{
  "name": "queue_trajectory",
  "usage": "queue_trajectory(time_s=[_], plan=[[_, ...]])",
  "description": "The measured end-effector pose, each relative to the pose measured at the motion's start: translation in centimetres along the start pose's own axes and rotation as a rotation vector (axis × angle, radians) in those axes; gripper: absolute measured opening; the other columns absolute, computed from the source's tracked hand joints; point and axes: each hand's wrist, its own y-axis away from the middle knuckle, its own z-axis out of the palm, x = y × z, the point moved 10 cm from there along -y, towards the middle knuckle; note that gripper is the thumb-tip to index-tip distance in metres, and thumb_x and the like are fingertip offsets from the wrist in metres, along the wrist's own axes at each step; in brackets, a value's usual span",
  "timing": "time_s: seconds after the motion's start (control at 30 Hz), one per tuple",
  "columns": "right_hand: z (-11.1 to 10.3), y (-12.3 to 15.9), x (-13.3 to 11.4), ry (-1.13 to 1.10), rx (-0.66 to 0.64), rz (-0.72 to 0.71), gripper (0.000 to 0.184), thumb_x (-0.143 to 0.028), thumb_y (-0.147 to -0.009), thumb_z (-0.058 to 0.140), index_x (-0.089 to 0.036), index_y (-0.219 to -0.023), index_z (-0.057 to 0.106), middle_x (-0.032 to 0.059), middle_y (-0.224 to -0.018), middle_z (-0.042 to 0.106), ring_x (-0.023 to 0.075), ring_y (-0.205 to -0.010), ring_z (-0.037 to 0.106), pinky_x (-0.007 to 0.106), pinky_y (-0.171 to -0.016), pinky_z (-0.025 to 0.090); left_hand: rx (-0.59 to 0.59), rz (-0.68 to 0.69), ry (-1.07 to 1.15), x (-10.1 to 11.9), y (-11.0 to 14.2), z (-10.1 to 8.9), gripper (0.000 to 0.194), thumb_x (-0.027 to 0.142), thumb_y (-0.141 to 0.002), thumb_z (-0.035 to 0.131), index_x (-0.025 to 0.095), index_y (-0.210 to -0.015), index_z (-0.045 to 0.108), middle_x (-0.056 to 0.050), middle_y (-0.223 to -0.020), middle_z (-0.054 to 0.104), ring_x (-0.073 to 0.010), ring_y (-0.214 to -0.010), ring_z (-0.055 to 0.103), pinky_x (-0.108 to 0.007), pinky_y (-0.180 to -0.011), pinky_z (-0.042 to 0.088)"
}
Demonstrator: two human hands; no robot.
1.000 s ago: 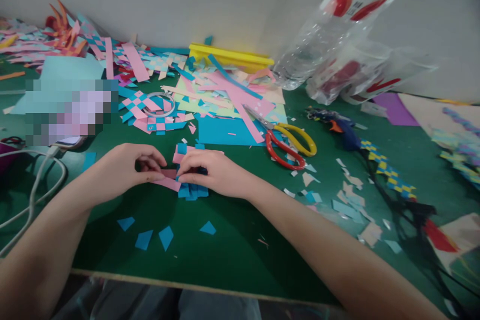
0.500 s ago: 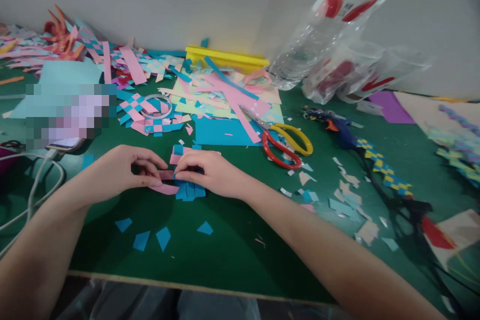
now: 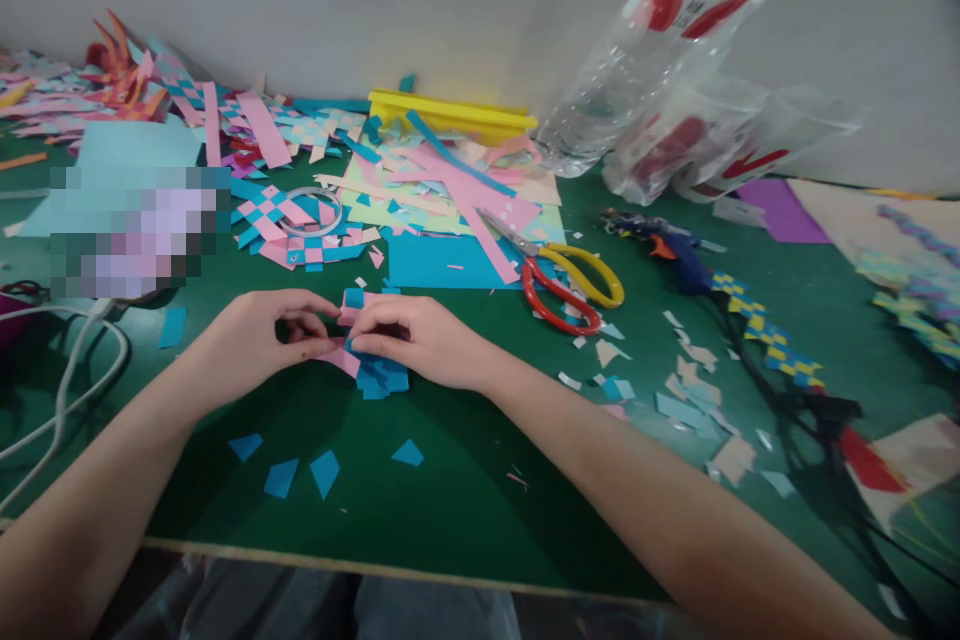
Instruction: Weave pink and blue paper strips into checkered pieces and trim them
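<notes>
Blue and pink paper strips are woven together on the green table in front of me. My left hand (image 3: 274, 335) pinches a pink paper strip (image 3: 339, 357) at the left side of the weave. On the other side, my right hand (image 3: 420, 335) closes its thumb and fingers on the blue paper strips (image 3: 382, 375), whose ends fan out below it. The middle of the woven piece is hidden under my right fingers. Several blue paper scraps (image 3: 282, 478) lie nearer the table's front edge.
Scissors (image 3: 570, 285) with red and yellow handles lie right of centre. A tape roll (image 3: 313, 211) rests among woven pieces. Behind are a yellow tray (image 3: 454, 117), paper piles and plastic cups (image 3: 697, 135). A hot-glue gun (image 3: 682, 265) is at right, a phone (image 3: 150, 240) with a cable at left.
My left hand has shifted slightly right, closer to my right hand. The pink strip now lies more against the blue strips. The right hand stays almost in place.
</notes>
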Motion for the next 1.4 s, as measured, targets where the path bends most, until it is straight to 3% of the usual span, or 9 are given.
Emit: queue_trajectory(time_s=[0.53, 0.87, 1.1, 1.4], plan=[[-0.4, -0.1, -0.1, 0.058, 0.053, -0.037, 0.012, -0.027, -0.091, 0.060, -0.018, -0.086, 0.066, 0.0019, -0.089, 0.066, 0.0138, -0.087, 0.060, 0.029, -0.083, 0.045, -0.120, -0.009, 0.053, -0.7, 0.6, -0.4, 0.045, 0.045, -0.071, 0.075, 0.034, -0.115, 0.068, 0.003, -0.079, 0.077, -0.0222, -0.085, 0.071, -0.025, -0.081, 0.052], [-0.4, 0.0, -0.1, 0.087, 0.060, -0.016, 0.013, -0.026, -0.092, 0.058, -0.017, -0.087, 0.066, 0.0036, -0.093, 0.068, 0.0150, -0.091, 0.061, 0.029, -0.085, 0.045, -0.058, 0.045, 0.074, 0.6, 0.6, -0.6, 0.036, 0.046, -0.076, 0.071, 0.031, -0.108, 0.070, 0.002, -0.080, 0.075, -0.0178, -0.076, 0.068, -0.022, -0.073, 0.051], [-0.5, 0.1, 0.2, -0.014, 0.077, -0.025, 0.014, -0.028, -0.091, 0.058, -0.018, -0.086, 0.066, 0.0030, -0.091, 0.066, 0.0166, -0.093, 0.063, 0.031, -0.087, 0.046, -0.016, 0.010, 0.041, -0.3, 0.1, 0.2, 0.036, 0.048, -0.076, 0.067, 0.025, -0.104, 0.070, -0.001, -0.082, 0.073, -0.0200, -0.077, 0.066, -0.026, -0.067, 0.050], [-0.5, 0.2, -0.1, -0.030, 0.050, -0.047, 0.012, -0.028, -0.088, 0.062, -0.018, -0.087, 0.069, 0.0009, -0.085, 0.067, 0.0138, -0.083, 0.061, 0.027, -0.076, 0.047, 0.067, 0.115, -0.065, 0.6, -0.2, 0.9, 0.030, 0.043, -0.078, 0.064, 0.024, -0.101, 0.070, 0.001, -0.076, 0.069, -0.0163, -0.066, 0.059, -0.026, -0.060, 0.044]])
